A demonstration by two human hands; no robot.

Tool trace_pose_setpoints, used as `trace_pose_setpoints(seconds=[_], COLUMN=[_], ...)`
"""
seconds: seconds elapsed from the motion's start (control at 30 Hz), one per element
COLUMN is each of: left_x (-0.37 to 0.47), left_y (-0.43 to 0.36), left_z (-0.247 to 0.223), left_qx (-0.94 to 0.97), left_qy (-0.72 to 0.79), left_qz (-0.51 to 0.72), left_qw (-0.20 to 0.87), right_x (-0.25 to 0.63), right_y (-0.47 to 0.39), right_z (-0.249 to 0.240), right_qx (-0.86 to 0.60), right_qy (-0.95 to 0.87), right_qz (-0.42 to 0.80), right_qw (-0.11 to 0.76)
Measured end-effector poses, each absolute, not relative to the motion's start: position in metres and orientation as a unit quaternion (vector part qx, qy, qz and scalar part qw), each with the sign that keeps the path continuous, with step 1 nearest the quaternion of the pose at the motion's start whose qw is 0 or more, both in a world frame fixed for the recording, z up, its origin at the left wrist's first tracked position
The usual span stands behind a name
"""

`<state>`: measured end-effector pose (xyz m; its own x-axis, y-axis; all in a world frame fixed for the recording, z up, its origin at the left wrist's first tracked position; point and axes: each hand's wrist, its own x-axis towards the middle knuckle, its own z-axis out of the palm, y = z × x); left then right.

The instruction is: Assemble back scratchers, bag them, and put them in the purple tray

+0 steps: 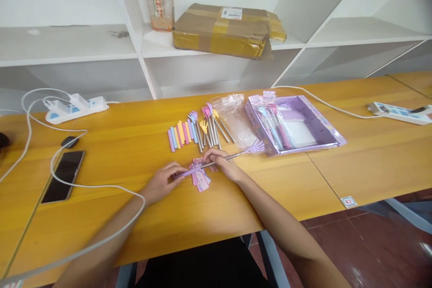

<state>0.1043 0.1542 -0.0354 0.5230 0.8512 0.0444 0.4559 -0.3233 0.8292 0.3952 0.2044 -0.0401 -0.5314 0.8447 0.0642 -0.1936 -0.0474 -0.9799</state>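
My left hand (164, 182) is closed on the purple handle (189, 172) of a back scratcher. Its metal rod passes through the fingers of my right hand (221, 162), and its purple claw head (255, 146) points right. Pink printed cards (201, 180) lie under the handle. Beyond my hands is a row of pastel handle sleeves (181, 133), with several metal rods (212, 130) bearing coloured claw heads beside it. Clear plastic bags (236, 121) lie to their right. A purple display box (324, 128) holds bagged back scratchers (278, 128).
White power strips (77, 109) stand left and right (401, 113). A phone (64, 176) and a black mouse-like object (69, 142) lie left. A white cable (101, 186) crosses near my left arm. Shelves behind hold a taped carton (222, 31) and an orange package (159, 3).
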Motion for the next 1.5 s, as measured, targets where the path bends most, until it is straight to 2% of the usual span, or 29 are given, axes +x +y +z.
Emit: trace_pose_setpoints(seconds=[0.77,0.87,0.93,1.07,1.17,1.5], left_x=[0.107,0.107,0.106,0.105,0.103,0.102], left_y=[0.154,0.155,0.157,0.159,0.16,0.16], left_z=[-0.034,-0.034,-0.033,-0.03,-0.03,-0.035], left_qx=[0.771,0.767,0.762,0.762,0.772,0.79], left_qy=[0.425,0.428,0.432,0.441,0.436,0.426], left_qz=[0.225,0.228,0.231,0.228,0.213,0.206], left_qw=[0.418,0.421,0.423,0.415,0.411,0.39], right_x=[0.377,0.384,0.394,0.416,0.423,0.413], right_y=[0.191,0.195,0.201,0.217,0.224,0.221], right_z=[-0.039,-0.032,-0.025,-0.012,-0.008,-0.022], right_qx=[-0.264,-0.282,-0.299,-0.333,-0.373,-0.368], right_qy=[-0.613,-0.652,-0.651,-0.544,-0.49,-0.529], right_qz=[0.649,0.611,0.585,0.554,0.514,0.545], right_qw=[0.365,0.351,0.381,0.535,0.598,0.537])
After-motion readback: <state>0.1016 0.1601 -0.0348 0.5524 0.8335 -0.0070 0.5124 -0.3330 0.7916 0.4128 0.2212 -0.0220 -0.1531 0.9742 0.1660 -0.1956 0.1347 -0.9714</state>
